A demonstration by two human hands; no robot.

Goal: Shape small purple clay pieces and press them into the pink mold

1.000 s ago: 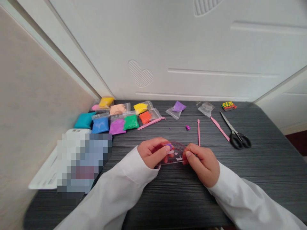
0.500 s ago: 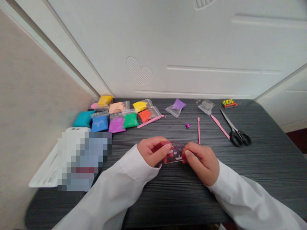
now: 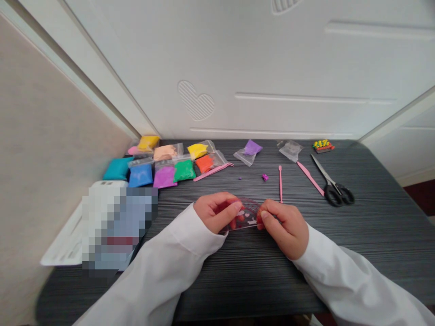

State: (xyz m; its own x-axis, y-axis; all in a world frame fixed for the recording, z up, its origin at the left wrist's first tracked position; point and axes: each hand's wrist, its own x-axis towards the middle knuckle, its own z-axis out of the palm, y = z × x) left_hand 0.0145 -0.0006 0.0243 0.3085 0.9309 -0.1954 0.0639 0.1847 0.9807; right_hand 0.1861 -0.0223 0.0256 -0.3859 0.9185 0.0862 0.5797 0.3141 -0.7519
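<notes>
Between both hands is a clear, reddish plastic sheet (image 3: 250,215) with small white and pink printed shapes, held above the dark table. My left hand (image 3: 219,213) is closed on its left end, thumb on top and fingers showing through from beneath. At the other end my right hand (image 3: 283,226) pinches the sheet between thumb and fingers. Just beyond lie a small purple clay piece (image 3: 265,177) and a tiny purple bit (image 3: 239,178). A thin pink modelling tool (image 3: 280,183) lies past my right hand.
Several bags of coloured clay (image 3: 165,175) cluster at the back left, with pink tweezers (image 3: 213,172) beside them. A purple clay bag (image 3: 252,148), an emptied bag (image 3: 290,150), a pink knife (image 3: 310,177), black-handled scissors (image 3: 335,188) and a yellow-topped clay piece (image 3: 323,146) lie along the back and right.
Both hands keep the same hold on the plastic sheet. The whole view has shifted very slightly; the things on the table lie as before.
</notes>
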